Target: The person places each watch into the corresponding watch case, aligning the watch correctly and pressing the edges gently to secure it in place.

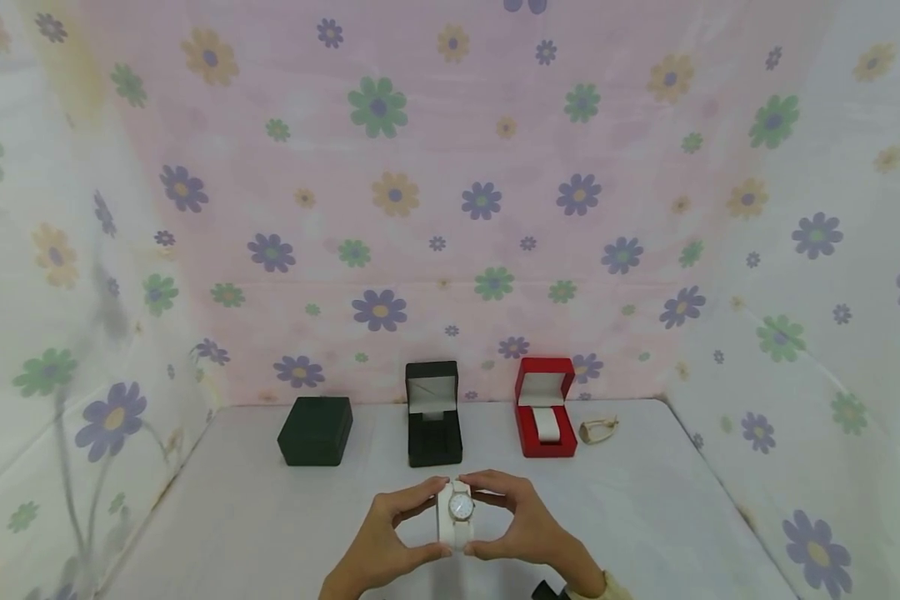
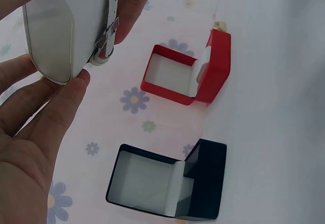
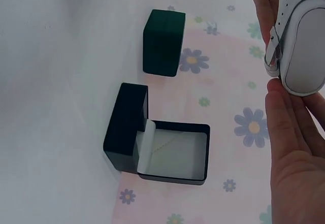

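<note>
A white-strapped wristwatch (image 1: 461, 506) with a round pale dial is wrapped around a white watch cushion (image 1: 444, 521). My left hand (image 1: 384, 533) grips the cushion's left side, thumb at the near end and fingers at the far end. On the opposite side my right hand (image 1: 528, 525) holds it the same way. The left wrist view shows the cushion's rounded side (image 2: 48, 36) between fingers, with the strap's buckle (image 2: 105, 36) beside it. Its other rounded side (image 3: 307, 51) appears in the right wrist view, fingertips against the lower edge.
Beyond the hands, an open black watch box (image 1: 435, 442) stands mid-table. To its right is an open red box (image 1: 547, 446) with a white cushion (image 1: 546, 423) inside, beside a gold-coloured watch-like band (image 1: 598, 430). A closed dark green box (image 1: 315, 432) sits left. Flowered cloth (image 1: 435, 250) hangs behind.
</note>
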Demonstrator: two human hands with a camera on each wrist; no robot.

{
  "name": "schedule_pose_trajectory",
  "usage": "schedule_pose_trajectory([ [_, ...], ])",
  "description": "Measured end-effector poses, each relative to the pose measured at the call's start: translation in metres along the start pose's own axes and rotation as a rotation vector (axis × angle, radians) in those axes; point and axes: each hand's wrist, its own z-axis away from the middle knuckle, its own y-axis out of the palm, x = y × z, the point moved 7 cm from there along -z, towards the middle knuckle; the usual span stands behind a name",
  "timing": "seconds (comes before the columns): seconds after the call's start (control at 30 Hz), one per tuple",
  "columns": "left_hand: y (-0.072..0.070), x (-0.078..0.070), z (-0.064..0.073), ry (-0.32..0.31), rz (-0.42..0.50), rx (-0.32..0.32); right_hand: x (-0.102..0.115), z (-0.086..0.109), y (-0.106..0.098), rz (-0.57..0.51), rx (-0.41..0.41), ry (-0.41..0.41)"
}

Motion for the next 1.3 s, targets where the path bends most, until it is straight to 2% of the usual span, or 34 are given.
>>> schedule_pose_trajectory([
  [0.3,0.002,-0.004,0.0,0.014,-0.001,0.023,-0.004,0.002,0.005,0.02,0.005,0.019],
  [0.47,0.003,-0.003,-0.001,0.013,-0.006,0.034,-0.006,0.0,0.007,0.013,-0.002,0.067],
  [0.63,0.001,0.0,-0.002,0.007,-0.012,0.013,-0.001,-0.001,0.007,0.01,-0.011,0.085],
  [0.73,0.0,0.001,-0.002,0.007,-0.011,-0.015,0.004,-0.002,0.006,0.044,-0.017,0.06],
  [0.93,0.002,0.0,-0.004,0.089,-0.049,-0.046,0.015,-0.006,0.005,0.161,-0.063,-0.032],
  [1.1,-0.001,-0.003,-0.005,0.104,-0.101,-0.102,0.019,-0.009,0.006,0.202,-0.073,-0.11],
  [1.3,-0.003,-0.004,-0.007,0.12,-0.066,-0.144,0.022,-0.01,0.005,0.203,-0.058,-0.17],
])
